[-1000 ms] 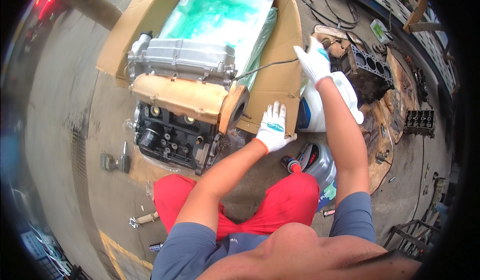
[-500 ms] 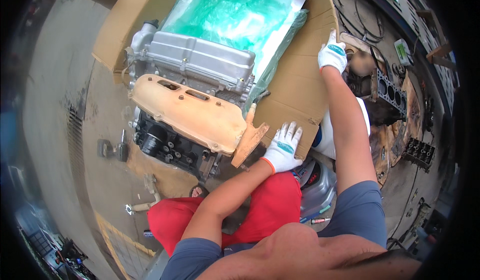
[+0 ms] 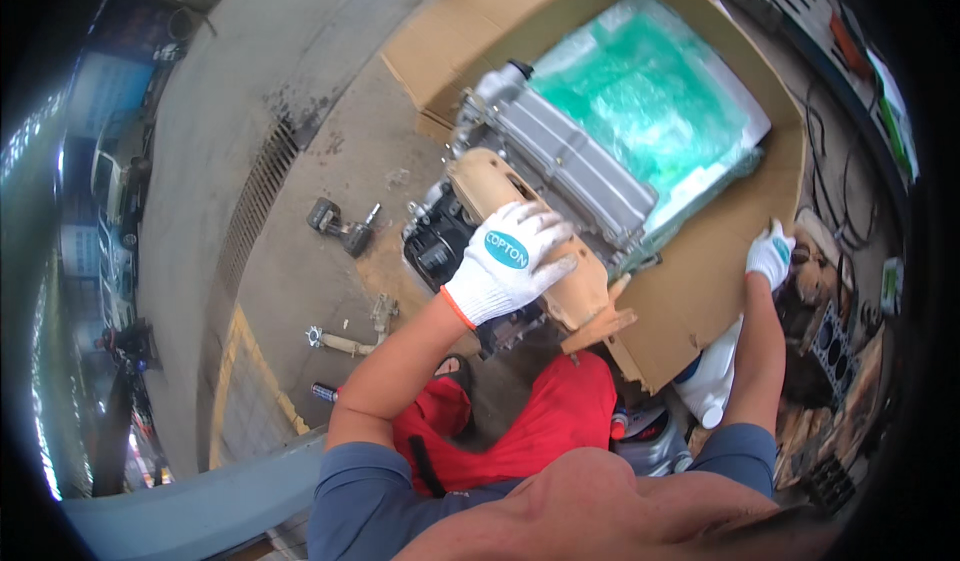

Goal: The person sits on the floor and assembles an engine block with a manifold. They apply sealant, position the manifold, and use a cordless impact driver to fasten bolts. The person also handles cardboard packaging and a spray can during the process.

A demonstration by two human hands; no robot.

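Observation:
My left hand [image 3: 512,261], in a white knit glove, lies over a tan exhaust manifold cover [image 3: 585,296], its fingers spread and reaching over the upper edge. The cover is bolted to the side of an engine with a silver valve cover [image 3: 570,156] and a black lower part [image 3: 432,246]. At the right, my gloved right hand [image 3: 770,256] is closed around the edge of an open cardboard box [image 3: 700,286], its fingertips partly hidden. The engine stands at the box's near left side. Green-tinted plastic wrap [image 3: 650,96] over white foam fills the box behind it.
A cordless power tool [image 3: 345,226] and a metal pipe fitting [image 3: 345,343] lie on the floor to the left, near a drain grate [image 3: 262,196]. White jugs [image 3: 712,386] stand below the box. A bare engine block [image 3: 828,351] sits at the right, with black hoses [image 3: 830,176] behind.
My left hand has moved from the box's lower flap up onto the manifold cover. My right hand stays at the box edge. The view has swung left, so the scene sits farther right.

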